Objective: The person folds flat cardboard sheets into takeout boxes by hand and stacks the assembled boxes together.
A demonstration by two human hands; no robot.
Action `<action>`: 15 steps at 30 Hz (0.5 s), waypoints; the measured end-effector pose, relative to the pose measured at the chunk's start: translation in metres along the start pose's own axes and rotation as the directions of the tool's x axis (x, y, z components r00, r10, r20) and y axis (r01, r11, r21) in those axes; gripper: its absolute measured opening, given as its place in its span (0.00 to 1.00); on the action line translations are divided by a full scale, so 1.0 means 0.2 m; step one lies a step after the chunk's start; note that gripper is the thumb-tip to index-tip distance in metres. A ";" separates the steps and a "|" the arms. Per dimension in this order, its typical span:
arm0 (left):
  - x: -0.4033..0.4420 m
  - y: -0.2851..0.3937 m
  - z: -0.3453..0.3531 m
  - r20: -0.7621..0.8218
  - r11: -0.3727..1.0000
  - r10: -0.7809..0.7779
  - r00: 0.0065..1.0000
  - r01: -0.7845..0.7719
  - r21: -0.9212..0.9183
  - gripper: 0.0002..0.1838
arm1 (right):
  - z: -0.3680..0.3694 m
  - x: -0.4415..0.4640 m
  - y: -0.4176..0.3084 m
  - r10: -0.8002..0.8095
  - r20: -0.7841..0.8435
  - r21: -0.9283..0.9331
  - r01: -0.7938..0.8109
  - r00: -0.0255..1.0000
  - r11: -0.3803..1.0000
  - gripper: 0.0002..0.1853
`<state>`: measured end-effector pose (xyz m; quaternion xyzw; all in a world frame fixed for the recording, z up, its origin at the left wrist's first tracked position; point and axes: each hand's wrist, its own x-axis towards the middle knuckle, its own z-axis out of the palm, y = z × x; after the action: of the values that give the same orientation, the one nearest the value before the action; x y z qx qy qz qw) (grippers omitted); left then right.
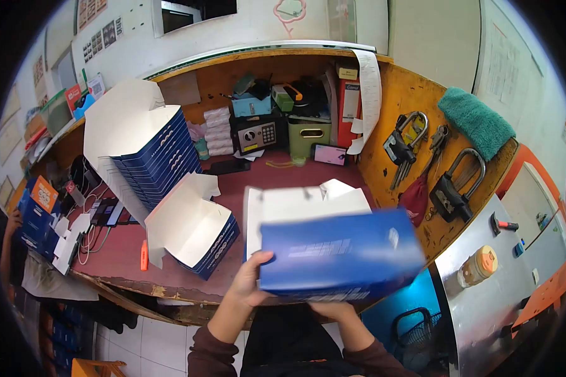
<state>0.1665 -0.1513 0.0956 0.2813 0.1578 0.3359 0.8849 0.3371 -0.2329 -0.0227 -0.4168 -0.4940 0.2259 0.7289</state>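
Evidently at the handling stage, a person held a blue box (pixel 343 251) at the near edge of the desk (pixel 176 281), right of its middle. The left hand (pixel 248 279) grasped the box's left end, thumb over the printed face; the right hand (pixel 334 309) met the underside, its fingers hidden and their grip unclear. Any further move called for support below. The long axis ran left to right, right end slightly farther away, printed face toward the viewer. White cardboard (pixel 302 204) lay just behind.
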 end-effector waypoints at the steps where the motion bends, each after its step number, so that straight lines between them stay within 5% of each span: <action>1: -0.01 0.05 -0.05 0.033 0.997 0.028 0.999 -0.030 0.070 0.26 | -0.07 0.02 -0.01 0.208 -0.012 0.213 -0.200 0.978 0.956 0.18; 2: -0.02 0.10 -0.09 0.063 0.989 0.054 0.997 -0.063 0.138 0.27 | -0.14 0.04 -0.01 0.406 -0.024 0.429 -0.358 0.914 0.830 0.19; 5: -0.06 0.26 -0.11 0.190 0.911 0.075 0.979 -0.145 0.386 0.33 | -0.28 0.22 -0.35 0.250 0.141 0.806 -0.258 0.958 0.533 0.18; 6: -0.05 0.28 -0.12 0.228 0.852 0.103 0.968 -0.204 0.482 0.34 | -0.28 0.24 -0.37 0.238 0.151 0.806 -0.259 0.960 0.532 0.18; 8: -0.04 0.29 -0.13 0.258 0.773 0.146 0.955 -0.273 0.572 0.34 | -0.27 0.24 -0.39 0.255 0.126 0.320 -0.283 0.959 0.904 0.18; 9: -0.04 0.26 -0.11 0.304 0.881 0.198 0.932 -0.305 0.362 0.37 | -0.25 0.24 -0.39 0.252 0.154 0.331 -0.290 0.955 0.898 0.18; 10: -0.05 0.22 -0.10 0.325 0.934 0.272 0.906 -0.330 0.138 0.39 | -0.21 0.25 -0.39 0.325 0.010 0.404 -0.301 0.946 0.864 0.16; 11: -0.05 0.17 -0.08 0.326 0.889 0.112 0.939 -0.241 0.389 0.32 | -0.11 0.26 -0.41 0.346 -0.122 0.440 -0.262 0.930 0.859 0.13; 13: -0.08 0.07 -0.03 0.301 0.554 -0.217 0.928 -0.137 0.821 0.30 | -0.03 0.24 -0.38 0.328 -0.267 0.415 -0.199 0.906 0.888 0.15; 14: -0.07 -0.03 -0.04 0.177 0.517 -0.190 0.966 -0.055 0.854 0.28 | -0.05 0.21 -0.32 0.295 -0.281 0.364 -0.183 0.913 0.913 0.20; 15: -0.04 -0.09 -0.05 0.419 0.882 -0.190 0.888 -0.033 0.471 0.26 | -0.06 0.18 -0.26 0.262 -0.295 0.311 -0.167 0.919 0.936 0.26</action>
<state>0.1649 -0.1645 0.0773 0.5485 0.0348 0.1761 0.8167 0.3595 -0.2396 0.0376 -0.3937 -0.2783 0.2992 0.8234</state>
